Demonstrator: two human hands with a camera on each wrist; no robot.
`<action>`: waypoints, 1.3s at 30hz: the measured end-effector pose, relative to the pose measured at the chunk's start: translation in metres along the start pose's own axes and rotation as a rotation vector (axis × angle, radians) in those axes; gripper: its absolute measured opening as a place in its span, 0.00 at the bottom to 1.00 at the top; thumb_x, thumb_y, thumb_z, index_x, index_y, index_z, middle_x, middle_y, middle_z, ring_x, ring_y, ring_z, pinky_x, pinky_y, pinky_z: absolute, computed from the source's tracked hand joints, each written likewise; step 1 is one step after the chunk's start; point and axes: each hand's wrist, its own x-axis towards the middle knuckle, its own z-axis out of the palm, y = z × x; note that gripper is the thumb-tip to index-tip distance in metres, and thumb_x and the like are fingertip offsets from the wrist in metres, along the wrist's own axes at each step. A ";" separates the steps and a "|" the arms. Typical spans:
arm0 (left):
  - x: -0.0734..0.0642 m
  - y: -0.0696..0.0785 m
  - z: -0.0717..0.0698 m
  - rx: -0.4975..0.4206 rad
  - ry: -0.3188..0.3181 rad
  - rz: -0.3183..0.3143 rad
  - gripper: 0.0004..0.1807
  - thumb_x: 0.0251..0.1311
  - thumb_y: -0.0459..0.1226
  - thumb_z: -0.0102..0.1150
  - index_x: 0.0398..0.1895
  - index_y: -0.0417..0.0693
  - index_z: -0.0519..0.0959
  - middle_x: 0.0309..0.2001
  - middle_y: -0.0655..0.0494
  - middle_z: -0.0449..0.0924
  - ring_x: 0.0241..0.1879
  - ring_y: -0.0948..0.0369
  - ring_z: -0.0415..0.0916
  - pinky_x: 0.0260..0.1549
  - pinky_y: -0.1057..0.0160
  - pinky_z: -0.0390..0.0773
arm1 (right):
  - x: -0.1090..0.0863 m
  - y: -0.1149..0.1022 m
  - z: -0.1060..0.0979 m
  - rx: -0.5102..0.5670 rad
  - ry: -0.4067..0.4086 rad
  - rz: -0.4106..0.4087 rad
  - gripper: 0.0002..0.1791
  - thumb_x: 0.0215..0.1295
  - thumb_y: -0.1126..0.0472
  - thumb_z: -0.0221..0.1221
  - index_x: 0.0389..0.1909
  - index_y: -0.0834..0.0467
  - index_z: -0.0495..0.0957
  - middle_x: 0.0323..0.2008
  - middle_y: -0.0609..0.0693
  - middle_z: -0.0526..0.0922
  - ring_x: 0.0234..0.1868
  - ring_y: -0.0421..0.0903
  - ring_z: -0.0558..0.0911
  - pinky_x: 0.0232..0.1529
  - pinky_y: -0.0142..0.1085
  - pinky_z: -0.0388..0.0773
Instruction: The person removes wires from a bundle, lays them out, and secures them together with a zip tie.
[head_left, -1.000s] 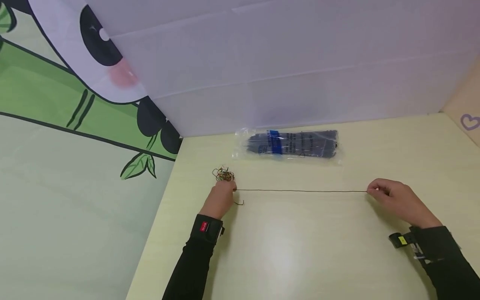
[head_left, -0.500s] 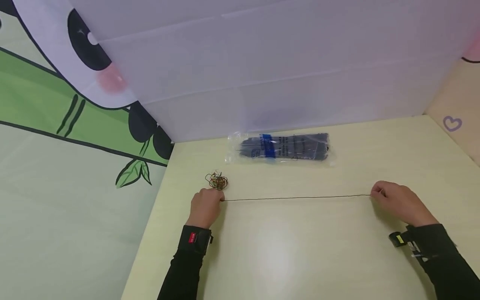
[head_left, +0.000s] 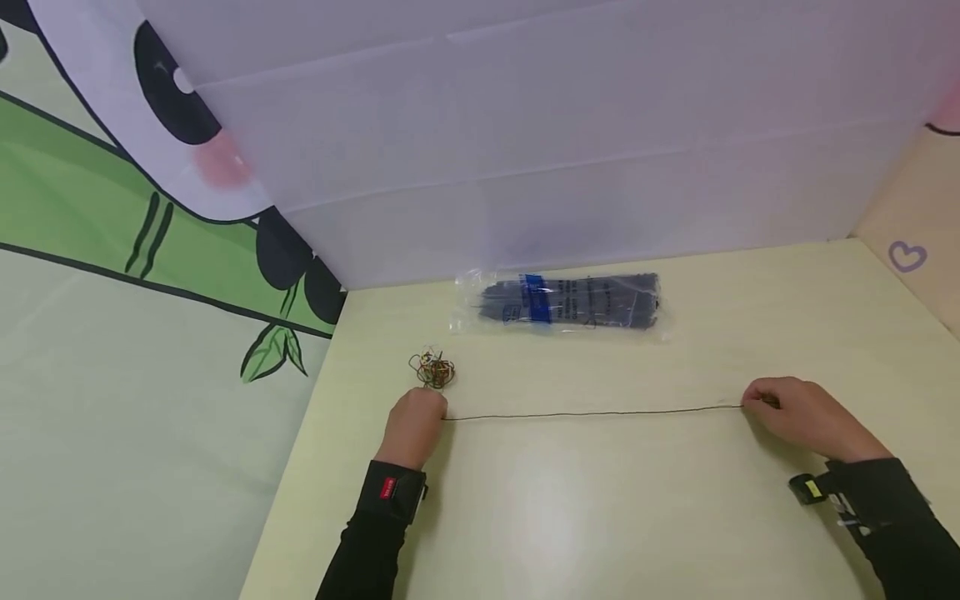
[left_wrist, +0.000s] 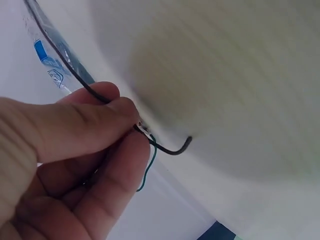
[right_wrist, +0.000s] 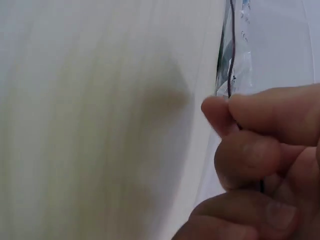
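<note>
A thin dark wire runs nearly straight across the table between the two hands. My left hand pinches it between thumb and fingers. In the left wrist view, a short hooked end of the dark wire sticks out past the fingertips, and a thin green wire hangs behind them. Just beyond this hand lies a tangle of coloured wires. On the right, my right hand pinches the other end of the dark wire, with its fingers curled. Part of that end is hidden inside the fingers.
A clear plastic bag of dark grey strips with a blue band lies behind the wire, near the back wall. The pale wooden table ends on the left beside a printed hanging, and a light wall borders the back.
My hands have moved farther apart and slightly nearer to me, with a longer stretch of wire between them. The hooked wire end no longer shows in the head view. The head view has shifted.
</note>
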 end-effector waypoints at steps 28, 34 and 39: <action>-0.012 0.031 -0.009 0.134 -0.007 -0.029 0.03 0.53 0.29 0.66 0.26 0.45 0.84 0.23 0.49 0.79 0.20 0.55 0.71 0.12 0.56 0.72 | 0.005 -0.017 0.005 -0.063 -0.072 -0.112 0.04 0.65 0.60 0.61 0.31 0.48 0.80 0.29 0.38 0.77 0.31 0.32 0.69 0.33 0.30 0.70; -0.008 0.026 -0.012 0.096 -0.015 -0.068 0.06 0.54 0.28 0.62 0.23 0.46 0.82 0.21 0.50 0.78 0.18 0.57 0.69 0.10 0.58 0.66 | 0.004 -0.021 0.004 -0.061 -0.073 -0.128 0.02 0.64 0.56 0.63 0.34 0.50 0.81 0.31 0.38 0.79 0.32 0.32 0.71 0.33 0.31 0.72; 0.001 0.012 -0.019 0.014 0.085 -0.144 0.06 0.55 0.28 0.60 0.26 0.46 0.83 0.23 0.50 0.78 0.19 0.55 0.72 0.10 0.58 0.66 | -0.002 -0.021 0.002 -0.032 -0.082 -0.121 0.03 0.66 0.53 0.62 0.37 0.46 0.81 0.33 0.38 0.80 0.33 0.29 0.72 0.34 0.31 0.73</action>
